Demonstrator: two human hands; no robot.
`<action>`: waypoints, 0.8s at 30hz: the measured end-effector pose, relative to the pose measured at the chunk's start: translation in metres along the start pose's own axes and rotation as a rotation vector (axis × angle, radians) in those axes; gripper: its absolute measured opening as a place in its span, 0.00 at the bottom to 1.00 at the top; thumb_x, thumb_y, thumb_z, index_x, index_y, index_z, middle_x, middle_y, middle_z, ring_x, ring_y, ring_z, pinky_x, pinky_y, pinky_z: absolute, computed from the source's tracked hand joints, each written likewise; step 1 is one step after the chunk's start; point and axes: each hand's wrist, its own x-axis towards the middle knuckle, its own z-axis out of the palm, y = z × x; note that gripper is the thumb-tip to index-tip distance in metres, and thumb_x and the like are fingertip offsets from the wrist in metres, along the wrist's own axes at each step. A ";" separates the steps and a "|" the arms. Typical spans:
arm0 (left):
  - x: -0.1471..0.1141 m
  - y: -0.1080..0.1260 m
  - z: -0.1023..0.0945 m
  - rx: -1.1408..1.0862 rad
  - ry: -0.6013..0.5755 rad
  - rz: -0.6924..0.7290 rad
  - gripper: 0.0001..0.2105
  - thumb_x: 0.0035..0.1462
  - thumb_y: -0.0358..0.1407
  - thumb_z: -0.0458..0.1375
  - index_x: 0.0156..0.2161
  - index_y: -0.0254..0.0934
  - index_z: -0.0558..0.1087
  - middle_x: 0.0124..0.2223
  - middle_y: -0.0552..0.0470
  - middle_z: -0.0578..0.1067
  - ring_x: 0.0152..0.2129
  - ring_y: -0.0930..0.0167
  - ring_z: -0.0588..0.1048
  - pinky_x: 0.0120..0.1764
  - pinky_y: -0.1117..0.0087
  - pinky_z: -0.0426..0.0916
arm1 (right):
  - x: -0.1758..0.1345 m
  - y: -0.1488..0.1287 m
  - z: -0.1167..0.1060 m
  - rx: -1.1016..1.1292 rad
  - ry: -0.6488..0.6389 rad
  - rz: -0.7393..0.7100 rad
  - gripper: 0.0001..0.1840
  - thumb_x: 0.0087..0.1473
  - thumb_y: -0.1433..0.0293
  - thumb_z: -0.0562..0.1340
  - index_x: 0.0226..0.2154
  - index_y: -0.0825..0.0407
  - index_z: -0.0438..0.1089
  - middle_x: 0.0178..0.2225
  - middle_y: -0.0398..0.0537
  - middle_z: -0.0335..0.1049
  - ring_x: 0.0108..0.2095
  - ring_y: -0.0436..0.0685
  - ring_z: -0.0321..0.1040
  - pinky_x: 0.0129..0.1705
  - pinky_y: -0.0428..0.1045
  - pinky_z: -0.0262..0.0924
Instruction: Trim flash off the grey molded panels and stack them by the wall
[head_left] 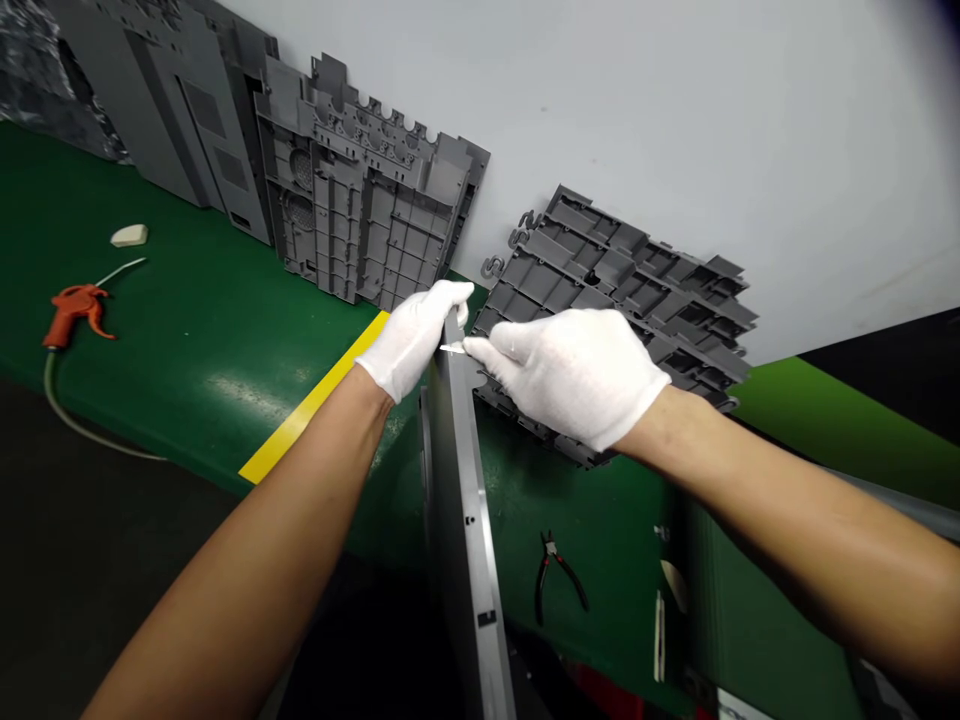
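Observation:
A grey plastic panel (466, 470) stands on its edge in front of me, its narrow side facing up. My left hand (420, 335), in a white glove, is closed around the panel's far end. In a white glove too, my right hand (574, 370) pinches a small shiny blade (452, 348). The blade lies across the panel's narrow edge, close to my left fingers. Any handle of the blade is hidden inside my right hand.
Grey moulded panels (360, 190) lean against the white wall, and more are stacked (600, 270) at right. On the green bench (202, 370) are an orange air gun (75, 310) with a hose, a whitish block (130, 236), yellow tape (315, 400) and side cutters (553, 570).

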 end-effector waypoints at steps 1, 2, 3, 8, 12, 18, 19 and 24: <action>0.001 -0.002 -0.001 -0.003 -0.001 0.013 0.17 0.58 0.44 0.54 0.22 0.38 0.62 0.20 0.55 0.61 0.19 0.73 0.60 0.24 0.71 0.57 | -0.003 -0.001 0.000 0.013 0.007 -0.008 0.39 0.66 0.45 0.38 0.30 0.51 0.73 0.20 0.49 0.69 0.24 0.57 0.68 0.29 0.49 0.45; 0.002 -0.004 -0.002 -0.007 -0.002 0.024 0.17 0.57 0.44 0.54 0.22 0.38 0.62 0.20 0.55 0.62 0.19 0.73 0.61 0.24 0.71 0.58 | -0.005 -0.001 0.000 0.026 0.013 -0.013 0.39 0.66 0.44 0.39 0.29 0.51 0.72 0.19 0.48 0.68 0.24 0.57 0.67 0.28 0.49 0.45; 0.002 -0.005 -0.002 -0.012 -0.002 0.032 0.17 0.57 0.45 0.55 0.22 0.38 0.62 0.20 0.54 0.62 0.19 0.73 0.61 0.24 0.70 0.58 | -0.008 -0.002 0.000 0.041 0.018 -0.017 0.39 0.66 0.44 0.40 0.28 0.51 0.72 0.19 0.48 0.68 0.24 0.57 0.67 0.28 0.49 0.45; 0.001 -0.005 -0.003 -0.009 -0.008 0.046 0.17 0.57 0.45 0.55 0.22 0.38 0.62 0.21 0.54 0.63 0.20 0.72 0.61 0.24 0.69 0.57 | -0.012 0.000 0.001 0.180 0.025 0.018 0.36 0.65 0.43 0.43 0.26 0.50 0.69 0.19 0.45 0.66 0.24 0.55 0.66 0.28 0.48 0.45; 0.002 -0.005 -0.003 0.022 -0.008 0.045 0.18 0.59 0.46 0.55 0.22 0.38 0.63 0.22 0.54 0.63 0.21 0.72 0.62 0.26 0.70 0.58 | -0.008 0.006 0.002 0.470 0.044 0.104 0.32 0.66 0.45 0.46 0.25 0.49 0.67 0.19 0.41 0.63 0.22 0.51 0.60 0.27 0.47 0.47; -0.013 -0.007 -0.012 0.004 -0.141 0.163 0.18 0.59 0.53 0.56 0.38 0.39 0.73 0.34 0.50 0.72 0.31 0.69 0.71 0.37 0.66 0.67 | -0.026 0.010 0.011 0.937 0.121 0.286 0.29 0.66 0.48 0.50 0.24 0.49 0.66 0.19 0.39 0.60 0.21 0.50 0.56 0.26 0.47 0.51; -0.018 -0.005 -0.014 0.033 -0.195 0.179 0.19 0.56 0.51 0.60 0.46 0.41 0.73 0.41 0.49 0.74 0.34 0.68 0.72 0.40 0.65 0.68 | -0.033 0.010 0.015 1.017 0.108 0.331 0.28 0.66 0.48 0.50 0.25 0.49 0.67 0.19 0.39 0.60 0.21 0.50 0.56 0.26 0.47 0.52; -0.018 0.004 -0.029 0.247 -0.226 0.147 0.29 0.50 0.45 0.67 0.57 0.44 0.69 0.54 0.46 0.74 0.45 0.63 0.73 0.47 0.58 0.69 | -0.079 0.010 0.044 1.347 0.040 0.482 0.26 0.64 0.48 0.53 0.26 0.48 0.69 0.16 0.38 0.60 0.18 0.51 0.55 0.27 0.48 0.57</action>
